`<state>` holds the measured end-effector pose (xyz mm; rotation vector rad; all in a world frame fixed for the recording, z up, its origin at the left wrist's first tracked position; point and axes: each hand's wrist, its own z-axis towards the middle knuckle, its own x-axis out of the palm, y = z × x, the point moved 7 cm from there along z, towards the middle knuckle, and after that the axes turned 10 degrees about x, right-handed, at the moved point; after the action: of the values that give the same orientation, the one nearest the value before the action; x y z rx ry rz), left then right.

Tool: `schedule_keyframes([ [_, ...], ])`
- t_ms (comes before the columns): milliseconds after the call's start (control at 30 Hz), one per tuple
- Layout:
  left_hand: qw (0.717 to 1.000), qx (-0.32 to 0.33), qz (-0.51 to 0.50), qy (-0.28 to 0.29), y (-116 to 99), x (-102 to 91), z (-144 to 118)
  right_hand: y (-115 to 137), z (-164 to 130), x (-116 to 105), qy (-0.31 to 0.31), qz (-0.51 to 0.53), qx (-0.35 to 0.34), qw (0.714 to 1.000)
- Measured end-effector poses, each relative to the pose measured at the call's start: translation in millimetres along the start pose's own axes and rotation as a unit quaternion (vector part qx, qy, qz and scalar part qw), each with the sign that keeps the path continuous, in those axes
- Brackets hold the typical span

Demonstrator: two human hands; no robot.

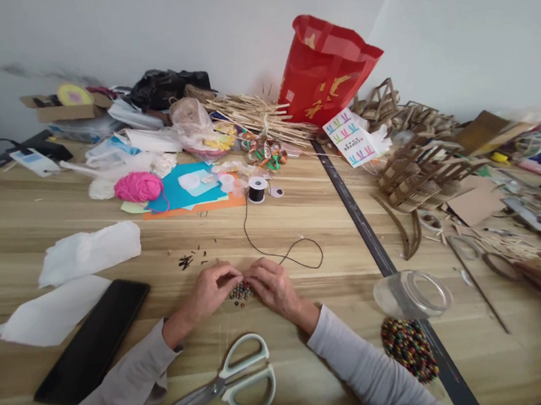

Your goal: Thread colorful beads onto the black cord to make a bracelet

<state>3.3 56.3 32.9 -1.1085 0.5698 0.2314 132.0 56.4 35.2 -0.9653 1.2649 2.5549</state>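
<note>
- Wooden table [340, 281]: beads [241, 292] lay at centre, likely for easy reach.
- Left hand [211, 291], right hand [275, 288]: fingertips pinched beside beads; anything gripped was indiscernible.
- Scissors [216, 388] lay lower centre, presumably handy.

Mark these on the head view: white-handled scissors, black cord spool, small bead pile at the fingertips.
Scissors [215, 387], head view, on the pivot.
Cord spool [256, 194], head view, on the wound black cord.
Bead pile [241, 291], head view, mid-pile.
</note>
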Motion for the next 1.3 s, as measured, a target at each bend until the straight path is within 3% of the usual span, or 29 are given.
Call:
schedule_keyframes([
  [233,1.000,-0.003,-0.023,0.009,0.5,-0.4,-5.0,-0.4,-4.6,6.9,0.009,-0.066,-0.023,0.997],
  [767,1.000,0.015,0.007,0.010,-1.9,-0.1,-8.5,2.5,-5.0,5.7,0.020,-0.045,-0.020,0.999],
  [900,0.997,0.048,0.015,0.061,-8.1,4.0,-9.8,1.7,-3.8,-4.4,-0.010,-0.001,0.008,1.000],
  [1033,0.980,0.128,0.073,0.135,-17.8,12.0,-14.4,-0.1,-3.1,-11.3,-0.040,0.032,0.020,0.998],
  [1167,0.958,0.191,0.138,0.163,-25.6,18.1,-18.5,-3.4,-3.5,-9.8,-0.042,0.031,0.027,0.998],
  [1300,0.948,0.203,0.169,0.176,-27.1,22.8,-21.3,-4.9,-3.7,-8.3,-0.038,0.026,0.035,0.998],
])
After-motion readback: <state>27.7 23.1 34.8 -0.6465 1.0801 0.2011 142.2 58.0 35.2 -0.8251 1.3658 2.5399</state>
